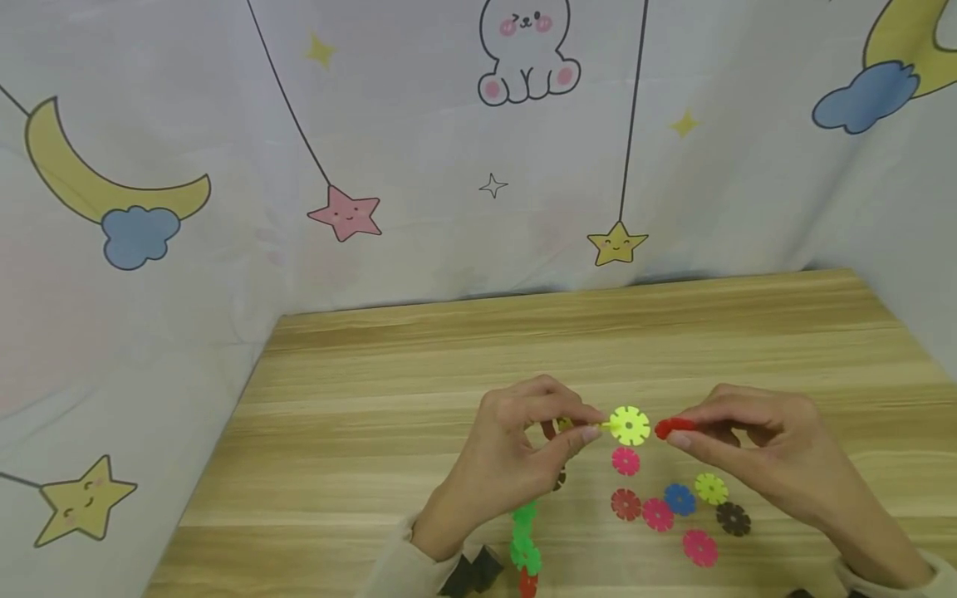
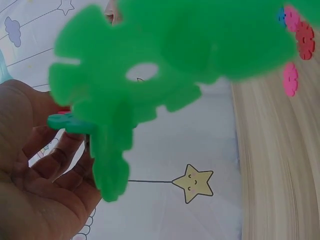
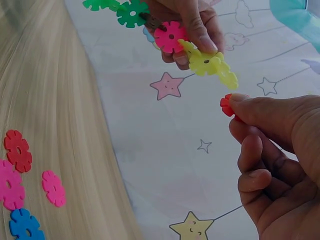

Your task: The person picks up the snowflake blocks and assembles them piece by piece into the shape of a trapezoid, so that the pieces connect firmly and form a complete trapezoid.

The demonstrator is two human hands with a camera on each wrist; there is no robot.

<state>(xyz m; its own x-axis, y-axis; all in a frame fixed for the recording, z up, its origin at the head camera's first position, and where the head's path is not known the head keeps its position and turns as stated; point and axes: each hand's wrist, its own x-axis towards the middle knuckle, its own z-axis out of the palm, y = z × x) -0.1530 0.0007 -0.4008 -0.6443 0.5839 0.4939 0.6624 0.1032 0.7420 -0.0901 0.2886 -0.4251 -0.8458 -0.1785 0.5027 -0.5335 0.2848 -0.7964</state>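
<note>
Between thumb and fingers, my left hand (image 1: 508, 440) pinches the yellow end of a chain of notched plastic discs. One yellow disc (image 1: 637, 434) faces the head camera just past the fingertips. Along the chain, the right wrist view shows a pink disc (image 3: 165, 44) and a green disc (image 3: 127, 16). More green discs (image 1: 525, 552) trail below the left wrist, and they loom blurred in the left wrist view. My right hand (image 1: 777, 444) pinches a red disc (image 1: 676, 426), held a small gap to the right of the yellow one.
Loose discs lie on the wooden table (image 1: 359, 432) below the hands: several pink and red ones, a blue disc (image 1: 679, 505), a yellow-green disc (image 1: 711, 494) and a dark brown disc (image 1: 733, 525). A printed cloth (image 1: 426, 124) hangs behind the table's far edge.
</note>
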